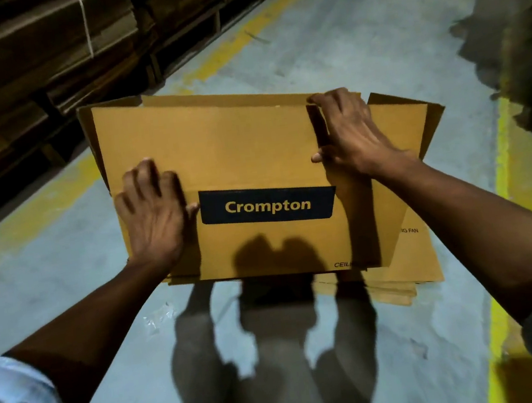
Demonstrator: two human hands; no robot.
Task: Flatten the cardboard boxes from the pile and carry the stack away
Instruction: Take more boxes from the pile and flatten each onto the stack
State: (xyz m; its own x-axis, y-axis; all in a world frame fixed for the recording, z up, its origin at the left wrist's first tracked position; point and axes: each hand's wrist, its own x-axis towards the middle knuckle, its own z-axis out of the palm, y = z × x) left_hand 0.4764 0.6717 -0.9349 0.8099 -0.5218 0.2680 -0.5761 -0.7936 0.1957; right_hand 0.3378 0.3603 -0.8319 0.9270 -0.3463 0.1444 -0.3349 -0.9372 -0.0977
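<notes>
A tan cardboard box (234,145) with a dark "Crompton" label lies nearly flat on top of a stack of flattened boxes (409,264) on the floor. My left hand (152,212) presses down on its left part beside the label, fingers spread. My right hand (346,131) is at the right side of the box, its fingertips hooked over the far top edge and its thumb against a fold. A flap of another box (432,120) sticks out to the right behind my right hand.
Bundles of flat cardboard (39,61) on pallets line the left side. Yellow floor lines (503,155) mark an aisle of grey concrete. A blurred dark shape (524,52) stands at the right. A scrap of clear tape (158,315) lies on the floor near the stack.
</notes>
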